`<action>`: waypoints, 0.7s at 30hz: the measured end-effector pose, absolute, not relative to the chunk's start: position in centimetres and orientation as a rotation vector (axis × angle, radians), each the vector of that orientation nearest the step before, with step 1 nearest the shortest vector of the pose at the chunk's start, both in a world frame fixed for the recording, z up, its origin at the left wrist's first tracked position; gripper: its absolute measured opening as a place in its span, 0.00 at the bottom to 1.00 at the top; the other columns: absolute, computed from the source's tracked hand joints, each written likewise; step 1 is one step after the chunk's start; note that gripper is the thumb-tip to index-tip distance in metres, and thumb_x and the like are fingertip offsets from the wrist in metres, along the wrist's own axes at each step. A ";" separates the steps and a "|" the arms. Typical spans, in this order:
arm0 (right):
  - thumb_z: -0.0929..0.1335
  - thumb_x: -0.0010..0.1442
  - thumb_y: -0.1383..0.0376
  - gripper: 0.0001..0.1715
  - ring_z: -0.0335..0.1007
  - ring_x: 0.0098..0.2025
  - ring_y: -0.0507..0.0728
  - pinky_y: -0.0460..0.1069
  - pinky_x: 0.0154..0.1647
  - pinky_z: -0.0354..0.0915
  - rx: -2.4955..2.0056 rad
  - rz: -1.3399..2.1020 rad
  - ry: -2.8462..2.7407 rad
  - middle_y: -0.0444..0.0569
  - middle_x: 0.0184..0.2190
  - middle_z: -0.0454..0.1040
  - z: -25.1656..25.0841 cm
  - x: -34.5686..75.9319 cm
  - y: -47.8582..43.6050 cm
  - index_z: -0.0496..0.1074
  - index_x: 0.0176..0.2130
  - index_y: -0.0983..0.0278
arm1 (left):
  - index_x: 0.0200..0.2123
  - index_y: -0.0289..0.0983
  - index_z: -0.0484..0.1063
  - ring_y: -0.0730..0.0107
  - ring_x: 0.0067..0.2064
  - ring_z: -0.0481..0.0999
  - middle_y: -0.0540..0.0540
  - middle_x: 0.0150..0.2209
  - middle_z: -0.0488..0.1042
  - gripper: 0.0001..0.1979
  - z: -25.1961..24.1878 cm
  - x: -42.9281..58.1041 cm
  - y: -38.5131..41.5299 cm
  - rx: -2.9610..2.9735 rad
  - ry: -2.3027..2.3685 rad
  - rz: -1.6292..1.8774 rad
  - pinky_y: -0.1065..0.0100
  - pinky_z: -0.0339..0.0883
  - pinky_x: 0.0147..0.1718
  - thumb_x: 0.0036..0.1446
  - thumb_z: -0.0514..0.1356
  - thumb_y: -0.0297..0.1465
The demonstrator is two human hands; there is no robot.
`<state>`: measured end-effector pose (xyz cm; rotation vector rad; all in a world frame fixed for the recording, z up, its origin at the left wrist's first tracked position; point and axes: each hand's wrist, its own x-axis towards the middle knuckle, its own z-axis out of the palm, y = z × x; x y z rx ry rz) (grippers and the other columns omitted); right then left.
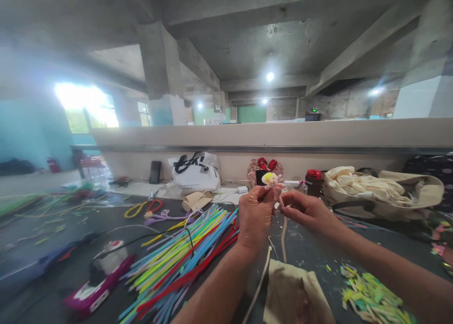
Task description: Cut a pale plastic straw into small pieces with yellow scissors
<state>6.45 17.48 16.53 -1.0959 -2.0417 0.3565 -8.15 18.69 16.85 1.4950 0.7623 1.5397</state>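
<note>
My left hand (pixel 257 215) is closed in a pinch around a small fuzzy flower (pixel 269 178), yellow in the middle with pale pink and white about it. The flower sticks up above my fingertips, over the table. Just to its right, my right hand (pixel 300 207) is closed with thumb and fingers pinching a thin pale strand (pixel 281 200) beside the flower. Whether this strand joins the flower is hidden by the fingers. Left of my hands lies a big bundle of coloured pipe cleaners (pixel 187 248) in blue, yellow, green, white and red.
A purple power strip (pixel 101 286) with a plugged-in adapter is at left. Scissors (pixel 152 208), a white bag (pixel 194 173), a red-lidded bottle (pixel 313 182) and a canvas bag (pixel 375 206) stand farther back. Yellow-green scraps (pixel 371 295) and a beige cloth (pixel 293 286) lie near.
</note>
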 end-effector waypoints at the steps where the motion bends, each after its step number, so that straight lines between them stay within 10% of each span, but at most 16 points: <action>1: 0.63 0.57 0.58 0.12 0.66 0.34 0.55 0.46 0.32 0.59 -1.080 0.356 -2.037 0.46 0.33 0.72 16.7 6.2 17.5 0.68 0.36 0.63 | 0.24 0.34 0.71 0.83 0.17 0.55 0.56 0.16 0.61 0.12 17.0 -8.2 18.6 1.484 0.758 1.547 0.77 0.50 0.16 0.48 0.58 0.39; 21: 0.61 0.58 0.58 0.13 0.53 0.19 0.48 0.42 0.18 0.52 -0.999 0.473 -2.021 0.39 0.18 0.60 17.0 4.1 18.6 0.67 0.30 0.64 | 0.46 0.34 0.62 0.73 0.22 0.73 0.49 0.30 0.73 0.24 18.5 -11.2 17.5 1.304 0.547 1.443 0.77 0.64 0.11 0.43 0.63 0.28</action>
